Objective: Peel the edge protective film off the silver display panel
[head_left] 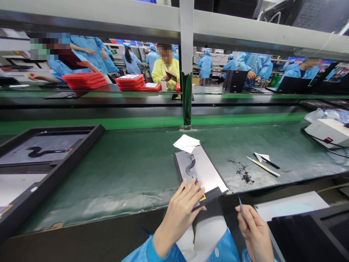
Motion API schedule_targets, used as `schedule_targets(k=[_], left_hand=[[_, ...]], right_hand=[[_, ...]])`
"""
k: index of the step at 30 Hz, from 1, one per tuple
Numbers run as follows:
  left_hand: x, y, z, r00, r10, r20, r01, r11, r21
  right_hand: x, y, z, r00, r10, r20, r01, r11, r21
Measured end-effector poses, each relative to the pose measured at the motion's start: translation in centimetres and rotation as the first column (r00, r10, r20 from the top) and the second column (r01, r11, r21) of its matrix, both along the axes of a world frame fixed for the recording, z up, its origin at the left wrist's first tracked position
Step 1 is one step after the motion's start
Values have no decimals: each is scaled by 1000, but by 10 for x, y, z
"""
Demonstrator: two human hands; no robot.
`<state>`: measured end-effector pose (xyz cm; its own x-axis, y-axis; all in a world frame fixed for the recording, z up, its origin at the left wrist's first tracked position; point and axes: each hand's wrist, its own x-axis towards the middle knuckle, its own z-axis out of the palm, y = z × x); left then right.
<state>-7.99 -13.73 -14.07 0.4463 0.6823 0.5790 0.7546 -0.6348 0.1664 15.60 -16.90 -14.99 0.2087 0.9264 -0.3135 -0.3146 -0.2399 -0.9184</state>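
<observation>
Bare hands in light blue work sleeves.

The left hand point(180, 209) and right hand point(255, 233) are bare, with short, plain nails. The left sleeve point(145, 253) is smooth light blue cloth that ends at the wrist. Only a sliver of the right sleeve point(243, 257) shows at the bottom edge, in the same blue. A white cloth point(209, 229) lies between the sleeves, perhaps an apron, though the view cuts it off.

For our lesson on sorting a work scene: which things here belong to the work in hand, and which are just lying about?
In hand: left hand, flat on the grey panel; right hand, gripping a thin tool.
Lying about: white paper slip by the panel's far end; black tray of panels at left; two loose sticks; black scraps; white box at right.
</observation>
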Motion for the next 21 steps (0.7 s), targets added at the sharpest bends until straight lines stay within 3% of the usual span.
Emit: schedule_targets(k=[13,21], left_hand=[[1,-2,-6,1000,10,-26,-11,1000,-6],[0,-1,-11,1000,5,-5,-5,1000,-9]], right_hand=[[5,-2,4,992,-121,14,120,991,64],[22,0,-2,997,-77,-21,78,996,42]])
